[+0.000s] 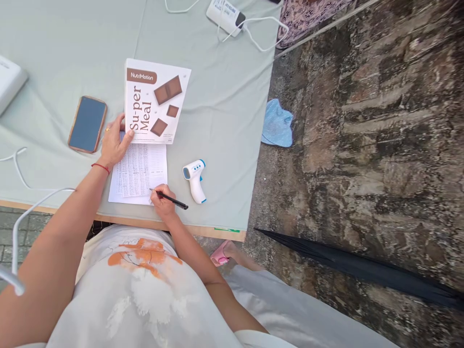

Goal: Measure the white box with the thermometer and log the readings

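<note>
My left hand point(115, 141) grips the lower left edge of a white box point(174, 126) marked "NutriMotion Su-per Meal", with brown squares on its front. The thumb lies along the box's edge; the other fingers are partly hidden. Sheets of paper point(158, 163) covered in rows of handwriting lie below the box, which covers their top part. In my right hand point(164, 204), closed, is a black pen point(177, 201), its tip at the right part of the lower page. To the right of the papers lies a white and blue infrared thermometer point(196, 180).
A phone point(87, 124) lies left of the box on the cloth-covered table point(224, 116). A white device with a cable point(225, 15) is at the back. White cable point(16, 227) loops near my left arm. A blue cloth point(277, 123) hangs by the right edge, near a stone wall point(362, 121).
</note>
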### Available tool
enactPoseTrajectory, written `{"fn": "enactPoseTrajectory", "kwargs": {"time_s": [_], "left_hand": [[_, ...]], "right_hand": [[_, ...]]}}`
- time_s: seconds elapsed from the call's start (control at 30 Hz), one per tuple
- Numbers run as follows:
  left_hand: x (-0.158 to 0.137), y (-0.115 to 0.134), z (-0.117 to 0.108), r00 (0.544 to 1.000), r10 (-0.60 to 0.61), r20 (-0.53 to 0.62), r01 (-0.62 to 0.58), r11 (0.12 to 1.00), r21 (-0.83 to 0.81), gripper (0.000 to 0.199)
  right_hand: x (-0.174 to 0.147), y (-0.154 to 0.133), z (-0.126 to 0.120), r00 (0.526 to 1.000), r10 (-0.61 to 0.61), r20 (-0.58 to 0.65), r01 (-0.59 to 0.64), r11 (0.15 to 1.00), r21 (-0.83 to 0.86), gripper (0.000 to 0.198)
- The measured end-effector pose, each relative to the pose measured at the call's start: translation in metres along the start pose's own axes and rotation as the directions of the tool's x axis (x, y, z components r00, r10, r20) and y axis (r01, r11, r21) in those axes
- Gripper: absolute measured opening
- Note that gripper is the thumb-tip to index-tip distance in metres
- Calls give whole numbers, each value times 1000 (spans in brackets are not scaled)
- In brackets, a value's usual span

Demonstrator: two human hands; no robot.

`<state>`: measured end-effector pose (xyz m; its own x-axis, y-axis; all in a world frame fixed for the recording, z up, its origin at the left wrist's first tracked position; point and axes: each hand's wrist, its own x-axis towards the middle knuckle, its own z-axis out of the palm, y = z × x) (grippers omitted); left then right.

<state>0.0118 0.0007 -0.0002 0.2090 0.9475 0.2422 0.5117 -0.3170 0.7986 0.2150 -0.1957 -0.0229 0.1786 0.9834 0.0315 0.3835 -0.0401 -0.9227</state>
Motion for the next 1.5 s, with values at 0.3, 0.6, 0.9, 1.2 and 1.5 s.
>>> {"fn": "enactPoseTrajectory", "kwargs": {"time_s": [0.3, 0.6, 0.9, 1.2, 1.5], "left_hand": [[0, -3, 1, 1000, -13, 11, 13, 1000, 9, 96], [0, 0, 0, 1000, -24, 14, 23, 1000, 19, 99], [0, 2, -2, 1000, -28, 7, 28, 1000, 0, 99], [0, 0, 1, 1000, -23, -9, 23, 999, 34, 100], [-1, 1, -2, 999, -35, -3, 35, 996, 83, 106]], "right_hand": [[1, 4, 1, 998, -61, -20, 61, 998, -17, 20], [-3, 6, 1, 998, 14, -56, -12, 999, 31, 24], [-2, 4, 0, 996, 83, -14, -83, 996, 12, 23], [1, 11, -11, 968, -189, -168, 161, 973, -164, 24], [34, 30, -41, 944, -329, -4, 298, 862, -410, 50]]}}
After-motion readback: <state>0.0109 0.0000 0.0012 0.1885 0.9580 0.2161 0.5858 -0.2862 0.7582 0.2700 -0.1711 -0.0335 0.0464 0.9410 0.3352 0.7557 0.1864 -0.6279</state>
